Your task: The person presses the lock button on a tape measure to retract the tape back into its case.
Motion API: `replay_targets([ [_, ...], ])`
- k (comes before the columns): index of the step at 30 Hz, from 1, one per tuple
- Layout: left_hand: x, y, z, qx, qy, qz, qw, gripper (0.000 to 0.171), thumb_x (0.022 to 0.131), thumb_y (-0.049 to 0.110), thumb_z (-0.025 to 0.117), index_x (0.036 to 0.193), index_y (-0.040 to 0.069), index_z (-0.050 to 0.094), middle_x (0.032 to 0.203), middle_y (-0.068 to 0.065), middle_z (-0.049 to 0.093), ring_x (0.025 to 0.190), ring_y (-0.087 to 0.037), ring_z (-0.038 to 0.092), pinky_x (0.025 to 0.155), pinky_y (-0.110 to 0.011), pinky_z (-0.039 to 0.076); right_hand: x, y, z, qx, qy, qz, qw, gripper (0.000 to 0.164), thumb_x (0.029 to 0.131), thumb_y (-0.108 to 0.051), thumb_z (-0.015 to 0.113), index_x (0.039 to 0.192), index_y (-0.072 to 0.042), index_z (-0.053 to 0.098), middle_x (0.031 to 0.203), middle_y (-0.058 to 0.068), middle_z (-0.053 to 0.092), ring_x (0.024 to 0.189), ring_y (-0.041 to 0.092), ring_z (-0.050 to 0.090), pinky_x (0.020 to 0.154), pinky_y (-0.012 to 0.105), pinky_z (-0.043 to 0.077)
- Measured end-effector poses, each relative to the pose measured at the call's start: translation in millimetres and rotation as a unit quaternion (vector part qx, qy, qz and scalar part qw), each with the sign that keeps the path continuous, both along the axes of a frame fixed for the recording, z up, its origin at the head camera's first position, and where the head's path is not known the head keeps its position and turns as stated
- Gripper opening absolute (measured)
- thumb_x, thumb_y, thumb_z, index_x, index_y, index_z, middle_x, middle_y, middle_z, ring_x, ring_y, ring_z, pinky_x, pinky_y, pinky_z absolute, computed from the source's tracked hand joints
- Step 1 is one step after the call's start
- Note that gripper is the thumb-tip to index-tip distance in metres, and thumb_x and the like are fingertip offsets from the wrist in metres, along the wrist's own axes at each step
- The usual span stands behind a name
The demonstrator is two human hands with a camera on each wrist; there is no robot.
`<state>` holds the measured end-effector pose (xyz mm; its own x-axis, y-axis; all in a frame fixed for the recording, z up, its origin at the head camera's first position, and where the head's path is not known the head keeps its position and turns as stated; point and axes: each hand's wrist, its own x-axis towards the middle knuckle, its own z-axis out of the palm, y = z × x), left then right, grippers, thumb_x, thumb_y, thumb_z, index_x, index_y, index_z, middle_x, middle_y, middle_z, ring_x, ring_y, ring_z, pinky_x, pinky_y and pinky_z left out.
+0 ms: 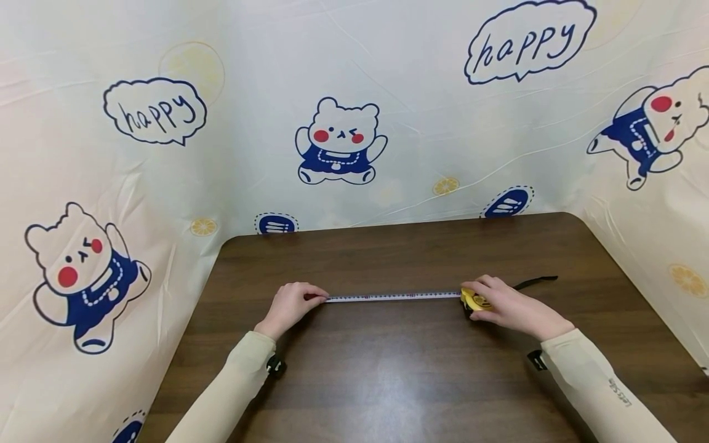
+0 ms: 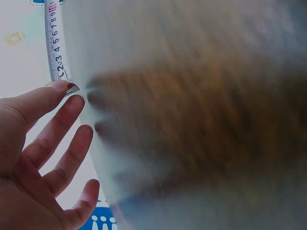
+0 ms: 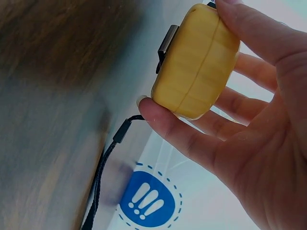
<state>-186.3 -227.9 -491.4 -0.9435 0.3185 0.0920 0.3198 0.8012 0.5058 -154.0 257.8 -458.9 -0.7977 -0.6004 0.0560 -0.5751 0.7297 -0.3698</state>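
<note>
A yellow tape measure (image 1: 475, 301) is gripped by my right hand (image 1: 506, 306) at the right of the table. Its white blade (image 1: 393, 297) runs out straight to the left, with dark markings along it. At the blade's far end, my left hand (image 1: 290, 306) pinches the metal tip between thumb and finger; in the left wrist view the end hook (image 2: 72, 90) shows at the thumb. The right wrist view shows the yellow case (image 3: 196, 62) within my thumb and fingers, with a metal clip (image 3: 166, 45) on its side. A black wrist strap (image 1: 536, 282) trails from the case.
Under both hands is a dark brown wooden table (image 1: 354, 363) with rounded far corners. A pale curtain (image 1: 421, 123) printed with bears and words surrounds it on the back and sides. Small black devices (image 1: 276, 365) are worn at both wrists.
</note>
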Motion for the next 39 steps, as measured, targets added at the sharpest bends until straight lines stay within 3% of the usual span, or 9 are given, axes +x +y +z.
replay_targets([
  [39, -3.3, 10, 2.9, 0.006, 0.005, -0.006, 1.0, 0.008, 0.093, 0.02, 0.08, 0.1, 0.02, 0.085, 0.097, 0.004, 0.079, 0.089, -0.017, 0.072, 0.085, -0.044, 0.059, -3.2, -6, -2.1, 0.003, 0.004, 0.013, 1.0, 0.053, 0.093, -0.024, 0.08, 0.137, 0.0, 0.061, 0.119, 0.012, 0.061, 0.099, 0.021, 0.056, 0.082, 0.042, 0.055],
])
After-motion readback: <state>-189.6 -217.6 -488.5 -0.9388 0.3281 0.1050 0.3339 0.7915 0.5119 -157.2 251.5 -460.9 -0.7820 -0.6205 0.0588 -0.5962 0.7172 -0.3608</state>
